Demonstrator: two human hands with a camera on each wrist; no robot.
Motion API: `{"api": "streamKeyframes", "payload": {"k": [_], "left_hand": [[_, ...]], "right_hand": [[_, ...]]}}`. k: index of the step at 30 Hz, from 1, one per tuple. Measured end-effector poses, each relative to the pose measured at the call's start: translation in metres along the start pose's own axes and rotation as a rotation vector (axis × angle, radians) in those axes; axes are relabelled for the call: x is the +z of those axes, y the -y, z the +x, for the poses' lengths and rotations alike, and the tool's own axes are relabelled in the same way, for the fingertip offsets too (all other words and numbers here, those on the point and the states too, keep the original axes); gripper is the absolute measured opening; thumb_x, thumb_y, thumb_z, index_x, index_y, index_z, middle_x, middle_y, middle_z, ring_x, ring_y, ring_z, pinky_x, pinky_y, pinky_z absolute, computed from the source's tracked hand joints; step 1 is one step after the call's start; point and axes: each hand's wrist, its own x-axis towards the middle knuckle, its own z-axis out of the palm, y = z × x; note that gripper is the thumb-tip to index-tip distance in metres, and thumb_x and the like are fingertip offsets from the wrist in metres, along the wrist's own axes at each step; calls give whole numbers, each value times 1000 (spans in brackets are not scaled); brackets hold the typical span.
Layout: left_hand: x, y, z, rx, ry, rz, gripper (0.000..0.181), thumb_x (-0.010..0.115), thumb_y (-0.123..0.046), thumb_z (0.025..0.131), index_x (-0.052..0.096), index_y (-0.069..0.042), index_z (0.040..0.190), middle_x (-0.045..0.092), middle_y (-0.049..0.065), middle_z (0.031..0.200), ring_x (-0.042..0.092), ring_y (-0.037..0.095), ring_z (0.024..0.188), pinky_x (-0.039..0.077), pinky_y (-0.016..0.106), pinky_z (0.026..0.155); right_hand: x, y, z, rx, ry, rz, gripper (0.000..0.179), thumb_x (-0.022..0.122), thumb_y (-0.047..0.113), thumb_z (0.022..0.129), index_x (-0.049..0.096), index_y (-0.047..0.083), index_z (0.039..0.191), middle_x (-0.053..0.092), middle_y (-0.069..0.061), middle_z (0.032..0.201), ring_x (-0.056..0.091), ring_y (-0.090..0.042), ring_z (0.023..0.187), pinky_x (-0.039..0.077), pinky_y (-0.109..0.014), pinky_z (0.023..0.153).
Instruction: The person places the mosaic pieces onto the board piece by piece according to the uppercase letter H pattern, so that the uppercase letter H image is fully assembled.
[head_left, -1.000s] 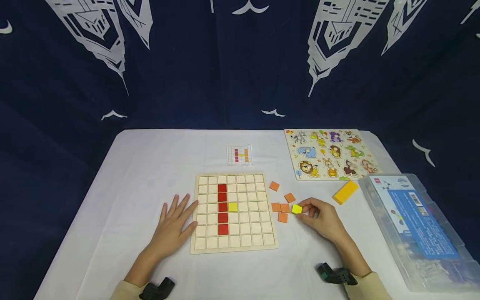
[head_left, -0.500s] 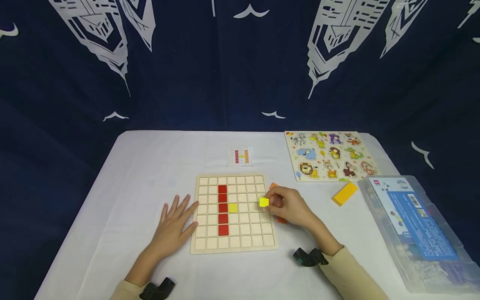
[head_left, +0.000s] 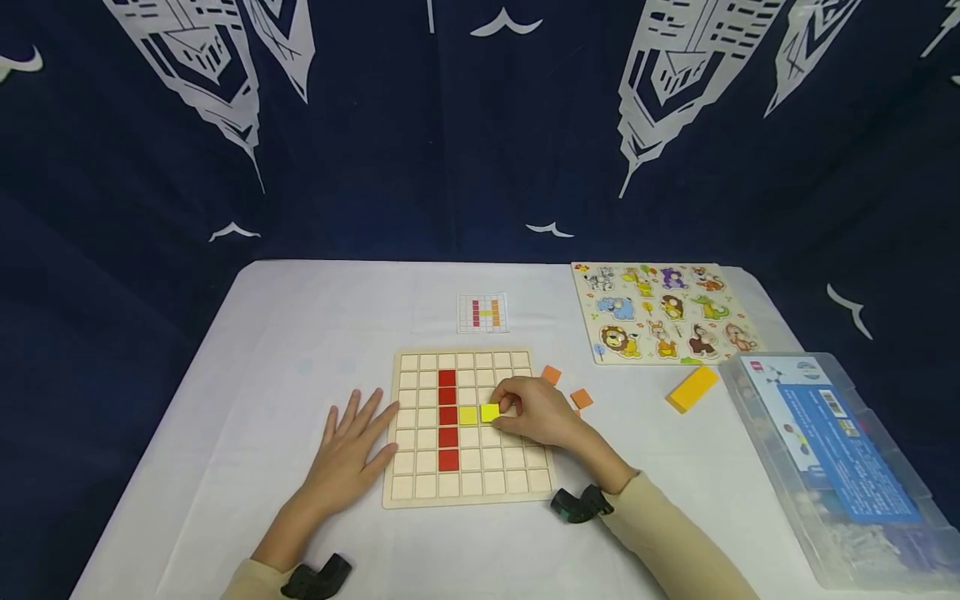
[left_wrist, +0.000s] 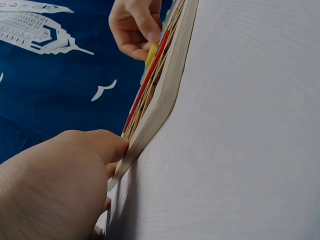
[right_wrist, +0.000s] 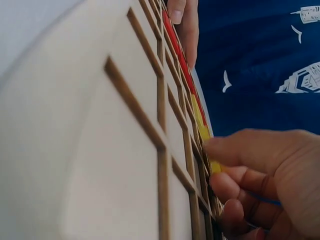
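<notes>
A wooden grid board (head_left: 420, 487) lies on the white table. Down one of its columns runs a line of red square tiles (head_left: 448, 437), with a yellow tile (head_left: 468, 416) set in the cell just right of the middle one. My right hand (head_left: 540, 410) pinches a second yellow tile (head_left: 490, 413) between thumb and fingers, at the cell beside the first; the right wrist view shows this tile (right_wrist: 215, 166) at the board's surface, partly covered by the fingertips. My left hand (head_left: 341, 458) lies with fingers spread, its fingertips touching the board's left edge.
Loose orange tiles (head_left: 582, 399) lie right of the board, some hidden by my right hand. A small pattern card (head_left: 482, 313) sits behind the board. At the right are an animal puzzle board (head_left: 660, 312), a yellow-orange block (head_left: 692, 389) and a clear plastic case (head_left: 832, 467).
My right hand has carried the yellow tile leftward from beside the loose orange tiles, over the board, to the cell next to the first yellow tile. The left hand has stayed put.
</notes>
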Motion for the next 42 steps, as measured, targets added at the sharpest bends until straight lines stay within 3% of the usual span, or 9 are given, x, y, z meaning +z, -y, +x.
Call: {"api": "streamKeyframes", "payload": {"k": [13, 21, 28, 34, 36, 42], "left_hand": [[-1, -1, 1, 4, -1, -7, 57, 58, -33, 96, 43, -16, 149, 27, 15, 160, 10, 42, 150, 0, 64, 116], [1, 0, 1, 6, -3, 0, 57, 58, -33, 96, 43, -17, 149, 27, 14, 160, 10, 42, 150, 0, 64, 116], [-2, -2, 0, -2, 0, -5, 57, 57, -34, 97, 43, -17, 149, 26, 14, 161, 10, 42, 150, 0, 65, 116], [-1, -2, 0, -6, 3, -9, 57, 57, -34, 97, 43, -18, 149, 26, 13, 161, 9, 42, 150, 0, 65, 116], [-1, -1, 0, -6, 1, -8, 57, 57, -34, 97, 43, -18, 149, 26, 13, 161, 9, 42, 150, 0, 65, 116], [0, -1, 0, -1, -4, -4, 57, 58, -34, 96, 43, -18, 149, 26, 13, 161, 10, 42, 150, 0, 64, 116]], "right_hand": [[-1, -2, -3, -1, -6, 27, 26, 84, 17, 75, 70, 11, 96, 63, 3, 77, 44, -4, 60, 38, -19, 57], [-32, -21, -28, -34, -163, 136, 33, 82, 10, 78, 70, 3, 108, 64, -3, 84, 48, -8, 63, 41, -21, 57], [-64, -52, -54, 63, -263, 143, 38, 78, 3, 80, 66, 1, 116, 64, -11, 87, 47, -10, 65, 40, -22, 56], [-74, -74, -64, 167, -213, 206, 42, 77, 2, 80, 63, -1, 120, 63, -14, 90, 48, -13, 69, 40, -21, 59], [-70, -89, -64, 186, -192, 225, 43, 78, 4, 80, 63, 1, 121, 63, -11, 90, 48, -12, 70, 39, -21, 60], [-59, -101, -62, 192, -175, 214, 39, 77, 1, 80, 65, 2, 117, 62, -9, 86, 47, -9, 66, 39, -20, 58]]}}
